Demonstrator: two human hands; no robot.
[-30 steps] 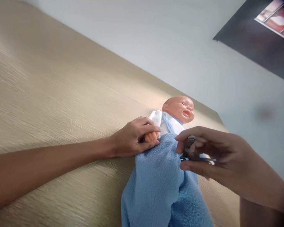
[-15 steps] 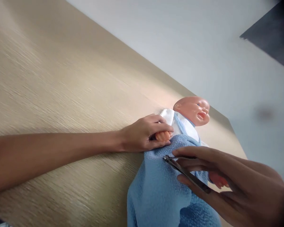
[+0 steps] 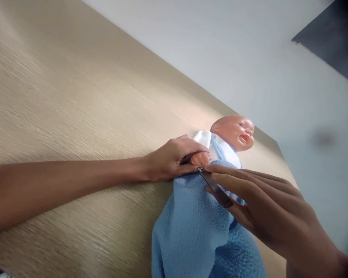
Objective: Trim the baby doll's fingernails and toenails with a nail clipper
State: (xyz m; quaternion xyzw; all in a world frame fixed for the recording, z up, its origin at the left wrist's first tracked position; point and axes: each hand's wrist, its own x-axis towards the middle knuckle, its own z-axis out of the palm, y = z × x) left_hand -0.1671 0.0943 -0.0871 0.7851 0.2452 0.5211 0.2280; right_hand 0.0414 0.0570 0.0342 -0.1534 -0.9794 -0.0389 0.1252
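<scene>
A baby doll (image 3: 232, 133) in a white top and blue fleece clothing (image 3: 191, 224) lies on its back on the table. My left hand (image 3: 174, 160) is closed around the doll's hand (image 3: 200, 158), whose curled orange-pink fingers show between my thumb and forefinger. Between the thumb and fingers of my right hand (image 3: 258, 197) is a metal nail clipper (image 3: 216, 189). Its jaw end is right by the doll's fingertips, close to my left thumb; I cannot tell whether it touches them. The doll's other hand is hidden behind my right hand.
The wooden table (image 3: 75, 108) spreads out to the left, and its far edge runs diagonally behind the doll's head. Past that edge is a pale surface (image 3: 205, 42), with a dark panel (image 3: 333, 38) at the upper right.
My right hand has moved up and left, bringing the nail clipper from over the blue fleece to the doll's fingers. My fingers have closed more on the clipper. The left hand keeps its hold.
</scene>
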